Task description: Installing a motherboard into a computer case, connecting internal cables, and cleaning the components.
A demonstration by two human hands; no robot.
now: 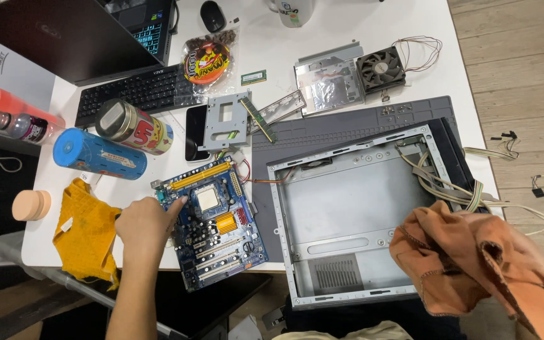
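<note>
Here, left hand (146, 228) touches glossy blue motherboard (212, 220).

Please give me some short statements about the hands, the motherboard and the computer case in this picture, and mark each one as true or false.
1. The left hand touches the blue motherboard. True.
2. The right hand holds a screwdriver. False: an orange cloth covers it, and no tool shows.
3. The motherboard is mounted inside the computer case. False: it lies on the table beside the open case.
4. A cooling fan lies on the white table beyond the case. True.
5. A yellow cloth lies left of the left hand. True.
</note>
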